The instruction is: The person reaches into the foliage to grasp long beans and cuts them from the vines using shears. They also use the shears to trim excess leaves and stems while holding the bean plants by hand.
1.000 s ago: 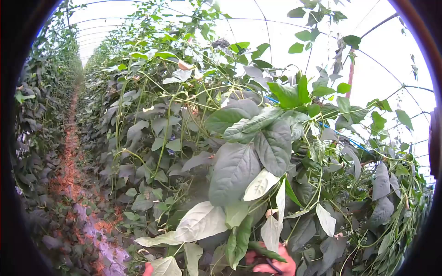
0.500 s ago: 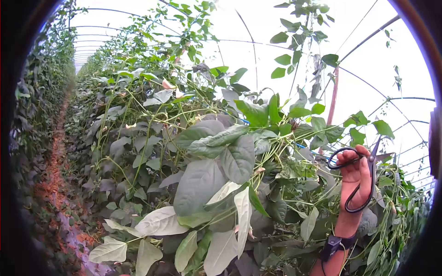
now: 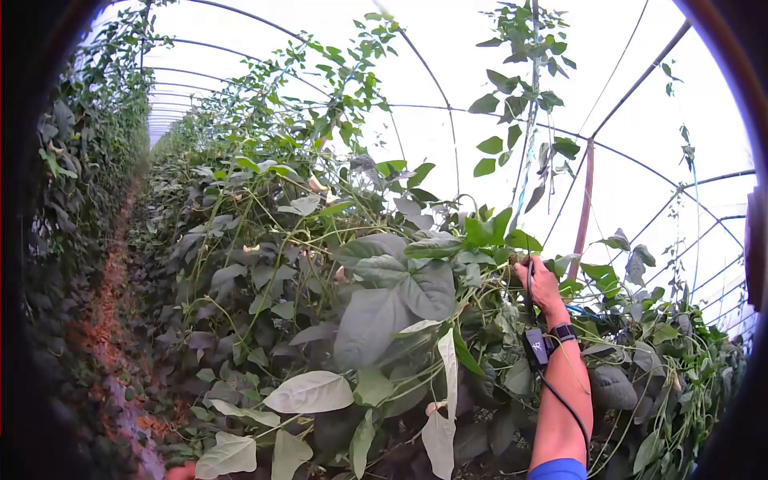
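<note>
Your sleeve [image 3: 558, 470] is matt blue cloth, and the wrist strap [image 3: 563, 331] looks dark and matt. The small box [image 3: 535, 348] beside it looks like black plastic, its cable [image 3: 570, 410] smooth and rubbery. The black scissors [image 3: 529, 294] in your right hand [image 3: 546, 286] look smooth. Before you, the broad leaf [image 3: 370, 330] is matt and veined. The slanting pole [image 3: 641, 82] looks like metal; the soil path [image 3: 110, 300] is rough and crumbly.

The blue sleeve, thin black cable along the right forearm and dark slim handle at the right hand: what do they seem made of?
Blue sleeve: probably cloth, matte, showing no gloss.
Thin black cable: likely rubber- or plastic-covered, bending smoothly.
Dark slim handle: perhaps coated metal, from its narrow outline; too small to confirm.
</note>
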Motion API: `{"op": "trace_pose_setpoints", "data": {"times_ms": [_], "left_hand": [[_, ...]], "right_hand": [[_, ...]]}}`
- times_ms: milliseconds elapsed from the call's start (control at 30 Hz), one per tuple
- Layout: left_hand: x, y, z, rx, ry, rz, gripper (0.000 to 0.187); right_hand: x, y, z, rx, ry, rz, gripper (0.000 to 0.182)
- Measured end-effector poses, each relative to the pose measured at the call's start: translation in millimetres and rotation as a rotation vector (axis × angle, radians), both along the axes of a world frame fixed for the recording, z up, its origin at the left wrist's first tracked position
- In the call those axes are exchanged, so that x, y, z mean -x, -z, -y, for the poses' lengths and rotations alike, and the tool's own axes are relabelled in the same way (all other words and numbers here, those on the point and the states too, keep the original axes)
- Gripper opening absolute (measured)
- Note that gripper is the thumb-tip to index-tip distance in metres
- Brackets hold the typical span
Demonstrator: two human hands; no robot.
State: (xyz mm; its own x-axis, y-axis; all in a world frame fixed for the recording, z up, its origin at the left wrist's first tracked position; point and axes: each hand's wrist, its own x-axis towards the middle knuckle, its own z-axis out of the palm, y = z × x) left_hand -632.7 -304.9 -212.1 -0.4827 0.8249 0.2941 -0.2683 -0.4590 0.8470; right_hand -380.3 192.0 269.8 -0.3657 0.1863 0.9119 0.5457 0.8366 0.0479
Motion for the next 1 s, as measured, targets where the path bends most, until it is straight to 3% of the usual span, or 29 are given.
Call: {"op": "trace_pose_setpoints", "data": {"times_ms": [33, 67, 100, 167, 233, 367, 500, 667, 833, 1000], "left_hand": [[-7.3, -7.2, 7.7, 0.032, -0.238, -0.142, 0.010], [54.0, 52.4, 6.6, 0.168, -0.111, -0.253, 0.029], [45.4, 39.7, 11.3, 0.112, -0.318, -0.045, 0.023], [163.3, 73.2, -16.6, 0.397, 0.265, -0.312, 0.019], [98.4, -57.1, -11.0, -0.161, 0.263, -0.162, 0.028], [94.1, -176.2, -32.4, -0.616, 0.188, -0.358, 0.029], [40.9, -300.1, -81.2, -0.711, -0.095, -0.309, 0.027], [4.4, -429.5, -162.4, -0.777, -0.105, -0.559, 0.030], [-36.6, -508.0, -241.0, -0.820, -0.240, -0.775, 0.039], [-35.4, -558.6, -328.4, -0.826, -0.311, -0.834, 0.040]], "right_hand": [[-0.6, 1.0, 10.8, 0.038, 0.036, 0.067, 0.050], [-0.4, 2.1, 21.3, 0.064, 0.053, 0.104, 0.050], [-0.2, 3.8, 27.8, 0.091, 0.071, 0.140, 0.051], [1.1, 11.4, 20.3, -0.059, 0.103, 0.135, 0.053], [3.6, 13.8, 11.8, -0.076, 0.122, 0.143, 0.055], [8.6, 17.4, 17.1, -0.039, 0.127, 0.112, 0.055], [11.7, 37.1, 36.4, -0.224, 0.077, 0.008, 0.044], [17.2, 50.6, 50.0, -0.431, 0.031, -0.084, 0.040], [17.7, 54.0, 51.1, -0.539, -0.016, -0.143, 0.037], [20.6, 57.8, 51.3, -0.604, -0.077, -0.214, 0.033]]}}
